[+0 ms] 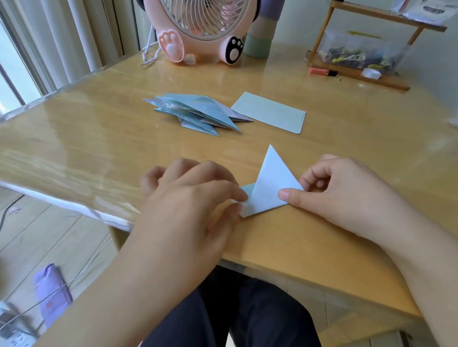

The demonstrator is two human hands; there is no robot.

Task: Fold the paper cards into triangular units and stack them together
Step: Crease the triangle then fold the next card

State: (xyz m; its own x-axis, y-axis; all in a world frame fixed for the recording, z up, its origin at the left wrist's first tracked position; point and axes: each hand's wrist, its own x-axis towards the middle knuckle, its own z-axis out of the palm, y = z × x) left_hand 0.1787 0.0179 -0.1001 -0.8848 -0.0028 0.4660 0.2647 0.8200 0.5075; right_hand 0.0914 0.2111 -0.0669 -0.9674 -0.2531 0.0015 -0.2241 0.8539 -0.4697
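Note:
A pale blue paper card (267,183), partly folded into a triangle with its point away from me, lies near the front edge of the wooden table (326,148). My left hand (189,201) covers its left side with curled fingers, the fingertips pressing the paper. My right hand (336,192) holds the right corner, thumb flat on top and fingers curled behind. Farther back lies a pile of folded blue triangular units (196,111). Beside it on the right is a flat unfolded card (269,111).
A pink desk fan (203,25) stands at the back of the table, a green and purple cylinder (261,27) beside it. A wooden rack (366,44) with a clear box is at the back right. The table's left edge drops to the floor.

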